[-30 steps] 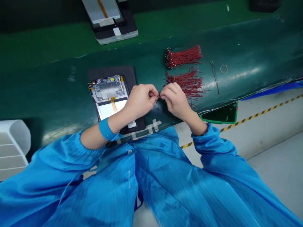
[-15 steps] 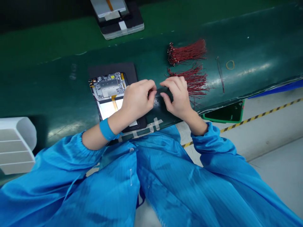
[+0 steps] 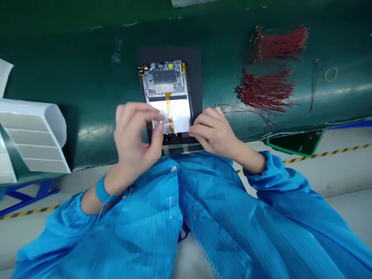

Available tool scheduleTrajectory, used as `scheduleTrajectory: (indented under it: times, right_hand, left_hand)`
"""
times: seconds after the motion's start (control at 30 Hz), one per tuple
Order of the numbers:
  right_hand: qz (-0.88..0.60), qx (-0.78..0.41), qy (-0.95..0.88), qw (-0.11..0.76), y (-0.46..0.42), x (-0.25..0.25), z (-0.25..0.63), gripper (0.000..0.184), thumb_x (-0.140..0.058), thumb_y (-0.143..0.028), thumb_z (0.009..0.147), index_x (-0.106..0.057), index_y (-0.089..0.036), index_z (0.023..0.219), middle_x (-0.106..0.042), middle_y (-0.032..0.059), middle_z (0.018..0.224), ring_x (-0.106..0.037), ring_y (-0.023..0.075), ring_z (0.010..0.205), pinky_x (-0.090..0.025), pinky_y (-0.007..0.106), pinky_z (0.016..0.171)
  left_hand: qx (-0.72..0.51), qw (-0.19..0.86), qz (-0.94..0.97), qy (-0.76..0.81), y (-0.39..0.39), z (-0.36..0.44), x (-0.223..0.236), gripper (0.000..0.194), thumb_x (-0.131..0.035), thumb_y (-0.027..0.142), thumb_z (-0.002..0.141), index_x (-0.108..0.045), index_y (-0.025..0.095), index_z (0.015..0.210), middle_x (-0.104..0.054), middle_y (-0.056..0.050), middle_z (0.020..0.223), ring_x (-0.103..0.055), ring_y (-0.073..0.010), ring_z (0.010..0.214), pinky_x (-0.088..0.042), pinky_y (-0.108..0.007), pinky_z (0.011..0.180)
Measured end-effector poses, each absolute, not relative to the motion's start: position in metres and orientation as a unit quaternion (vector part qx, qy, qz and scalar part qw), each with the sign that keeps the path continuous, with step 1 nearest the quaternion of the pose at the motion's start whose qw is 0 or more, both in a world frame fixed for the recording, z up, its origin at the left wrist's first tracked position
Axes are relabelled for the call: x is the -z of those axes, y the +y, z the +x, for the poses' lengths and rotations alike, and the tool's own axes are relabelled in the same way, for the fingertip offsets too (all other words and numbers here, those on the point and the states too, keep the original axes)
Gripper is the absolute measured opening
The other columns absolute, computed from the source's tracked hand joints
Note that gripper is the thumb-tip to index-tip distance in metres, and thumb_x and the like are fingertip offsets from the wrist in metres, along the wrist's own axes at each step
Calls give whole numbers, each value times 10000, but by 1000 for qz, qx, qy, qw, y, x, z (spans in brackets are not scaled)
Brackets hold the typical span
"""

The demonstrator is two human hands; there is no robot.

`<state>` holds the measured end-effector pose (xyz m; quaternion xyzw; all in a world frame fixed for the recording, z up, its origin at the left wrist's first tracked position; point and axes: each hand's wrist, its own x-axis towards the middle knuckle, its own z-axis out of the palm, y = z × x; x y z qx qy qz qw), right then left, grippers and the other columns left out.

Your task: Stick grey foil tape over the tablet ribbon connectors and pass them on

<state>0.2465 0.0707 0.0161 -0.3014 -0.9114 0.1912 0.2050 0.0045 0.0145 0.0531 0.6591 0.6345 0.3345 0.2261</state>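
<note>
An opened tablet [image 3: 180,112] lies on a dark pad [image 3: 197,77], its circuit board [image 3: 164,80] at the far end and an orange tape strip down its silver lower part. My left hand [image 3: 135,133] hovers over the tablet's lower left side, thumb and fingertips almost meeting; anything pinched there is too small to make out. At the lower right corner, my right hand [image 3: 216,130] has its fingers pressed together by the tablet's edge. Whatever those fingers hold is hidden.
Two bundles of red wires, a far one [image 3: 281,42] and a nearer one [image 3: 266,91], lie to the right. Beyond them are a single wire [image 3: 314,87] and a rubber band [image 3: 331,74]. A curled label sheet [image 3: 37,131] rests at left; a green bin [image 3: 296,142] sits below the table edge.
My hands have parted from their meeting point right of the tablet. Both are now at its lower end, left hand on the left, right hand on the right. The view has swung left.
</note>
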Motion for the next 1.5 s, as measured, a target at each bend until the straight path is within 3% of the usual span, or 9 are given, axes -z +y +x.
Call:
scheduleTrajectory:
  times: [0.17, 0.37, 0.57, 0.87, 1.07, 1.3, 1.5]
  right_hand:
    - [-254, -149, -942, 163, 57, -6, 233, 290, -487, -257, 1097, -708, -225, 913, -683, 55, 892, -453, 233, 882, -270, 411, 756]
    - [-262, -156, -940, 154, 53, -8, 229, 314, -476, -266, 1102, -709, -241, 892, -672, 61, 872, -446, 242, 886, -271, 420, 762]
    - [-239, -110, -948, 177, 52, -7, 229, 282, -495, -230, 1096, -703, -220, 906, -667, 57, 865, -432, 229, 877, -261, 405, 756]
    - [-219, -48, -952, 210, 53, -6, 229, 236, -528, -207, 1096, -702, -208, 936, -670, 39, 848, -432, 213, 864, -249, 388, 765]
    - [-239, -66, -948, 200, 54, -4, 233, 186, -537, -253, 1103, -710, -210, 1047, -696, 39, 903, -462, 214, 886, -258, 379, 775]
    - [-232, -53, -953, 186, 55, -2, 230, 251, -489, -216, 1106, -673, -184, 939, -675, 55, 885, -453, 222, 871, -272, 379, 772]
    - [-231, -55, -955, 178, 55, 1, 227, 254, -481, -205, 1103, -655, -169, 922, -655, 68, 872, -448, 232, 868, -281, 383, 770]
  left_hand:
    - [-324, 158, 721, 592, -31, -16, -11, 181, -758, 214, 828, -769, 308, 983, -640, -96, 1338, -519, -390, 1280, -410, -637, 1116]
    - [-302, 241, 695, 607, -47, -11, 14, 182, -785, 236, 788, -805, 314, 951, -656, -104, 1368, -508, -421, 1357, -339, -705, 1194]
    - [-299, 209, 728, 581, -47, -6, 20, 247, -761, 256, 861, -811, 308, 1097, -667, -103, 1352, -541, -380, 1350, -425, -627, 1172]
    - [-330, 8, 814, 477, -32, 2, 17, 365, -740, 149, 913, -730, 253, 1263, -588, -100, 1444, -494, -303, 1335, -484, -442, 1075]
    - [-331, -25, 814, 476, -31, 10, 15, 332, -733, 150, 927, -729, 279, 1233, -667, -79, 1365, -527, -281, 1265, -471, -423, 1028]
    - [-345, 24, 802, 488, -29, 5, 18, 371, -639, 110, 894, -740, 245, 1224, -605, -94, 1436, -519, -308, 1304, -488, -467, 1049]
    - [-361, 19, 790, 496, -32, 1, 20, 390, -657, 118, 890, -758, 279, 1231, -620, -81, 1416, -543, -315, 1282, -506, -476, 1033]
